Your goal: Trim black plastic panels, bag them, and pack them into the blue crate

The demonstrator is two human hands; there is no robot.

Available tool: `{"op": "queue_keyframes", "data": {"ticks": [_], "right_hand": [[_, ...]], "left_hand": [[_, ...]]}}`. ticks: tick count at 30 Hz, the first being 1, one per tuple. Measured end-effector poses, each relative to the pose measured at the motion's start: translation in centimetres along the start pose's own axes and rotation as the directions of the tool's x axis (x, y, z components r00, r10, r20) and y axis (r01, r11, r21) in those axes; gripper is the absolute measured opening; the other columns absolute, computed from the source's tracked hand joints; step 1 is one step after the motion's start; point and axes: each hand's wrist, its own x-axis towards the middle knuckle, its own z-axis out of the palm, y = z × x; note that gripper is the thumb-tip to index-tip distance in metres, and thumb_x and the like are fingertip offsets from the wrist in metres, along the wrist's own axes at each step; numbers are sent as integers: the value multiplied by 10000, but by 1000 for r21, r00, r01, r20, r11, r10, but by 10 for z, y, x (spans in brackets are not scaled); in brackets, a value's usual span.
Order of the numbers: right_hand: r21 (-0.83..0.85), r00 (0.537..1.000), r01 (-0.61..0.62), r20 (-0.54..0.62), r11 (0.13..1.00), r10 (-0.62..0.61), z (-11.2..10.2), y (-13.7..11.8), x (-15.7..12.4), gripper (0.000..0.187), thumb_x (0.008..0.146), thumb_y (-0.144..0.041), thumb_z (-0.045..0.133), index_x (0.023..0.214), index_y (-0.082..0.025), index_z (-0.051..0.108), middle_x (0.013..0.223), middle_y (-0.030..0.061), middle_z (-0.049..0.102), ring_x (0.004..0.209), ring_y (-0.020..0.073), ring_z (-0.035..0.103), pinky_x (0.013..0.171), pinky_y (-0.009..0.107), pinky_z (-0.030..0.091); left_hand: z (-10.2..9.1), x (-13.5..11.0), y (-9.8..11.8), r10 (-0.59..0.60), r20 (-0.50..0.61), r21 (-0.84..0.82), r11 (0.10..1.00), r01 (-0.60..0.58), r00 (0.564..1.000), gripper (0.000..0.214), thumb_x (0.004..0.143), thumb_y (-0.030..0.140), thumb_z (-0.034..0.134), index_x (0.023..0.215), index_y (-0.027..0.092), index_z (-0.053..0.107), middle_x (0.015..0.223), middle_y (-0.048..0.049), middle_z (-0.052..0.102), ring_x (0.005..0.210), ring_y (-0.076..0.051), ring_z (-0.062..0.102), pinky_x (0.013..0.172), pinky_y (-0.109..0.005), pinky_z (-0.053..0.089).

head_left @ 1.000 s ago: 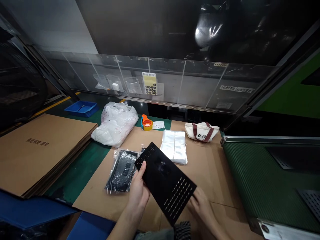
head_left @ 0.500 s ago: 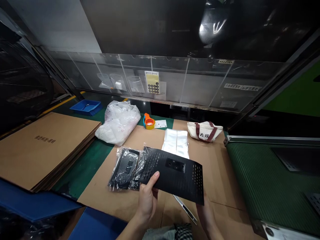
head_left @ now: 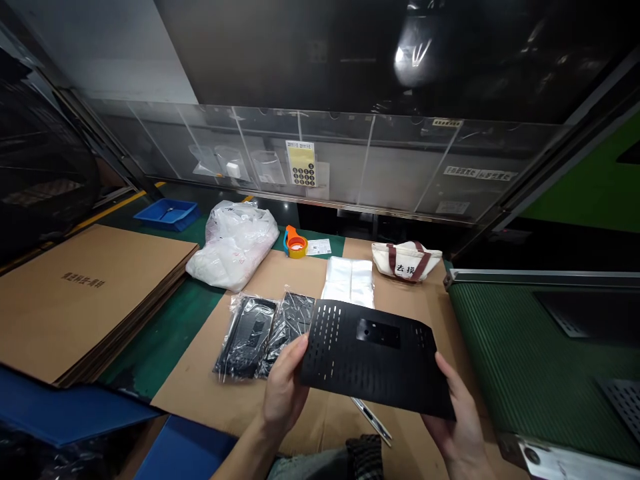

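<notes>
My left hand (head_left: pixel 284 383) and my right hand (head_left: pixel 455 427) grip opposite ends of a black perforated metal plate (head_left: pixel 373 357), holding it tilted above the work surface. It has rows of slots and a rectangular recess near its middle. Just left of my left hand lie two black parts in transparent plastic bags (head_left: pixel 246 337) (head_left: pixel 289 327). A stack of transparent plastic bags (head_left: pixel 349 281) sits behind the plate. A narrow metal strip (head_left: pixel 371 420) lies on the brown cardboard sheet (head_left: pixel 305 277) below the plate, partly hidden by it.
Left of the sheet are a cardboard stack (head_left: pixel 95 300) and a white plastic bag (head_left: pixel 231 248). Farther back are a blue tray (head_left: pixel 166 215), an orange tape dispenser (head_left: pixel 295 245) and a canvas tote (head_left: pixel 406 261). A green conveyor (head_left: pixel 530 353) runs along the right.
The plate has swung from a steep diagonal to nearly level, and my hands have spread farther apart. The plate no longer covers the second bagged part. The view has shifted slightly.
</notes>
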Motion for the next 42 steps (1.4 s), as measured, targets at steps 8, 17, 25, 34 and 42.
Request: {"op": "queue_keyframes", "data": {"ticks": [8,17,25,34,42], "right_hand": [[279,986,-162,8,947,167,19,-13,2,318,784,-490,527,946,-265,682,1017,0,676,987,198,606,959,372,419],[-193,994,64,98,979,-45,7,-13,0,305,796,-399,557,1019,-216,656,978,51,687,921,232,630,830,355,504],[-524,444,834,824,-174,-353,9,-20,-5,410,871,-80,370,1248,-198,479,1216,80,559,1177,211,444,964,414,405],[-783,747,596,458,180,-482,-8,11,7,269,875,-231,387,998,-177,620,936,67,677,875,193,629,746,287,506],[-623,954,0,-236,782,-188,-70,69,21,443,669,-559,583,523,-222,336,453,-75,340,468,109,408,469,231,398]], "left_hand": [[13,2,6,-140,-13,-47,989,139,990,152,773,257,590,791,115,641,743,-40,652,751,-166,599,721,-266,464],[-20,25,24,86,208,730,650,-213,974,255,837,409,476,883,187,594,825,-5,598,785,-151,527,741,-247,401],[-37,39,10,179,217,583,765,-275,960,536,859,448,395,1332,207,317,1327,-70,434,1270,-227,318,1069,-372,219],[-40,87,19,115,470,788,391,-475,875,476,905,392,268,1314,166,358,1292,-107,475,1161,-217,462,947,-336,391],[-73,170,-62,-237,620,581,-501,-641,748,224,822,147,427,953,126,607,937,-132,639,939,-244,580,846,-371,429]]}}
